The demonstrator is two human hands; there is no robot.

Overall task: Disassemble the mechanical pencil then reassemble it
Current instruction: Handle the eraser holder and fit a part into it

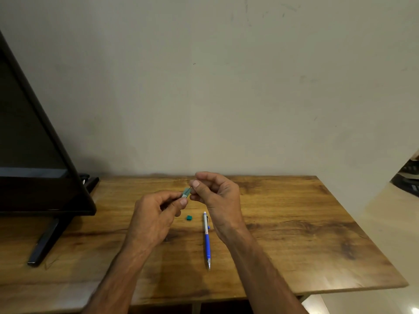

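A blue and white mechanical pencil [206, 240] lies on the wooden table [294, 234], metal tip pointing toward me. Just left of its top end sits a small teal cap [189, 218]. Above them my left hand [156, 219] pinches a small translucent greenish lead case [185, 193] between thumb and fingers. My right hand [215, 196] is right beside it, thumb and forefinger pinched at the case's upper end on something thin and dark, too small to tell what. Both hands hover over the table's middle.
A dark monitor [34, 159] on a black stand [45, 241] fills the left side. A plain wall rises behind the table. The table's right edge drops to a pale floor [385, 223], and its front edge is near my forearms.
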